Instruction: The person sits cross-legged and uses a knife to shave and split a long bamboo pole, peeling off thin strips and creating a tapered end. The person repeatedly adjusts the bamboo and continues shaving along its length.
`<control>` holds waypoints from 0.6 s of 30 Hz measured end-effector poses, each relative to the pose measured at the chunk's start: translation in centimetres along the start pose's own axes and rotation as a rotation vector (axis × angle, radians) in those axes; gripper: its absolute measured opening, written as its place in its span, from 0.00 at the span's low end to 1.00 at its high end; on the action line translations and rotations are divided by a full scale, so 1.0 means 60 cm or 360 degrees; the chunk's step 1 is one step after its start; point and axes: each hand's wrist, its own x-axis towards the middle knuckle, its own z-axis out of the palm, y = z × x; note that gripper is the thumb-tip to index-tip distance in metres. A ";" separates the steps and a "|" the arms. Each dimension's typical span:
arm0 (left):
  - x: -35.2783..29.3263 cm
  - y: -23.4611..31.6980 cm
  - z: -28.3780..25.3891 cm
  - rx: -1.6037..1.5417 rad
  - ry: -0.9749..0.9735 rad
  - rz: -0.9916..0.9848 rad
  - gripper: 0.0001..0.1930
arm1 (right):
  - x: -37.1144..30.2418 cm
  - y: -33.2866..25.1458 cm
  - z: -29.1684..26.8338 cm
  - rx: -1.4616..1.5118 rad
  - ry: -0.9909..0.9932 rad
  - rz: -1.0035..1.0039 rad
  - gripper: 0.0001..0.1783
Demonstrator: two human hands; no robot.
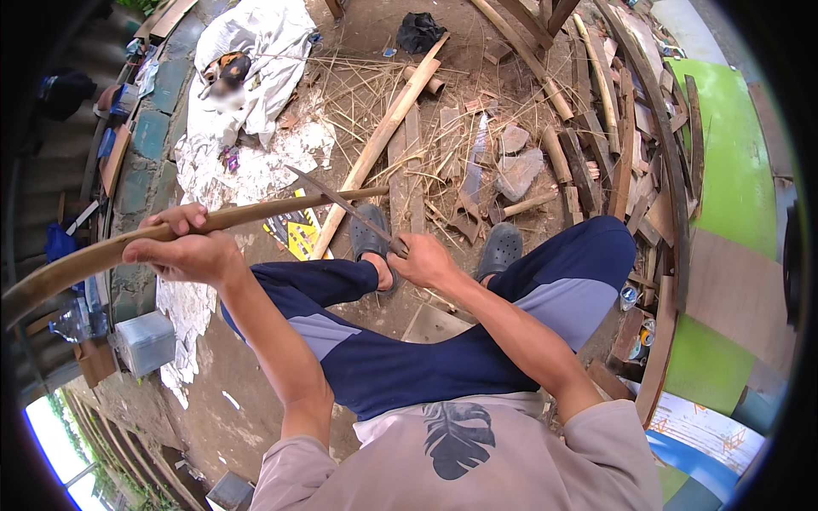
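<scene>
Across the left of the frame runs a pole [264, 209], clasped by the left hand [194, 251]; the right hand [426, 261] grips a knife [328, 187] whose blade crosses it near its far end, contact unclear. Work seems under way, not finished: the pole looks unsplit, with any trimming too fine to tell, so how much is left is unclear; thin strips [439, 155] litter the upper centre

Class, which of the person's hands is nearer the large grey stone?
Right: the right hand, gripping the knife handle, sits below and left of the grey stone in the picture; the left hand, holding the long strip, is much farther left.
</scene>
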 end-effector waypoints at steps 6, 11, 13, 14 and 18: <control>0.018 0.047 0.011 -0.0034 0.0024 0.0080 0.36 | 0.002 0.009 -0.012 0.0029 0.0108 0.0043 0.18; 0.010 0.027 0.006 -0.0041 0.0072 0.0000 0.36 | -0.003 -0.002 -0.023 0.0035 0.0098 0.0131 0.18; 0.009 0.026 0.004 -0.0084 0.0057 -0.0002 0.36 | -0.007 -0.003 -0.023 0.0024 0.0137 0.0084 0.17; 0.007 0.027 0.003 -0.0066 0.0064 0.0009 0.36 | -0.012 -0.013 -0.025 0.0053 0.0114 0.0053 0.17; -0.004 0.031 -0.001 -0.0032 0.0087 0.0024 0.36 | -0.036 -0.062 -0.028 0.0116 0.0044 -0.0107 0.17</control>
